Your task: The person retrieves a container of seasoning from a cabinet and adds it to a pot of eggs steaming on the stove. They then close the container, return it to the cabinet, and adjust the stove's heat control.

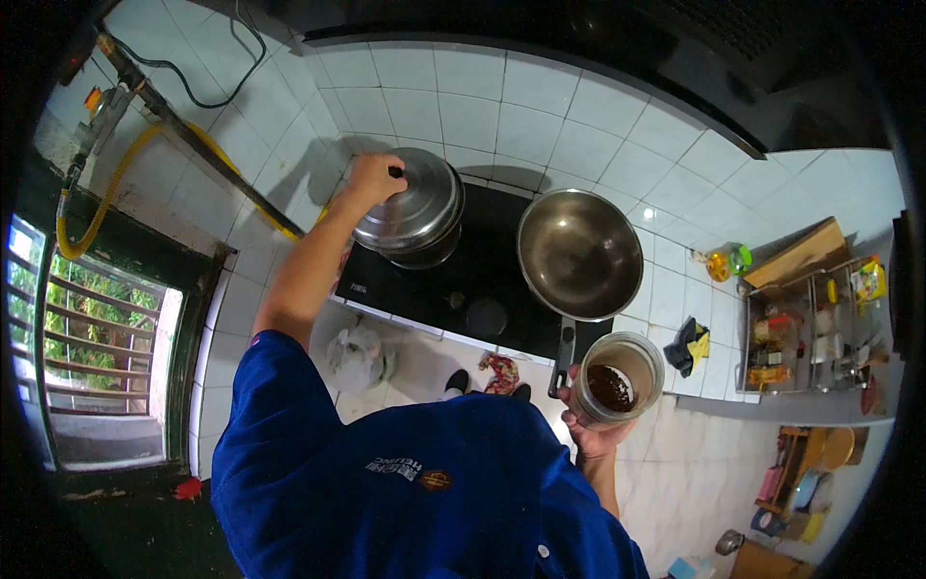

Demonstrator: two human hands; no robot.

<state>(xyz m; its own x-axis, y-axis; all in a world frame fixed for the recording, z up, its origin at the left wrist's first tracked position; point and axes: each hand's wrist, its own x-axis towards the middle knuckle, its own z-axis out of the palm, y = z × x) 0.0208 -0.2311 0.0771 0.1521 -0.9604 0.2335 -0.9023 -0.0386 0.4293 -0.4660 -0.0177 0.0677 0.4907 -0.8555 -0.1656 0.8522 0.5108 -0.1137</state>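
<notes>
My left hand (375, 181) grips the dark knob of a domed metal lid (423, 199). The lid sits over a metal pot (427, 250) at the left of a black glass cooktop (499, 217); whether it rests fully on the rim I cannot tell. Cradled in my right hand (595, 434) is a clear wide-mouthed jar (653, 376), with dark brown, grainy contents (611, 389) at its bottom. Just beyond the jar, a bare-bottomed metal wok (579, 253) stands on the right side of the cooktop. Its dark handle (566, 354) points towards me, close to my right hand.
A black and yellow cloth (687, 347) lies on the tiled counter to the right. Farther right are a bottle of yellow liquid (718, 265), a wooden board (796, 253) and a rack of seasonings (781, 340). A plastic bag (358, 354) is below the cooktop. A yellow gas hose (108, 203) hangs at left.
</notes>
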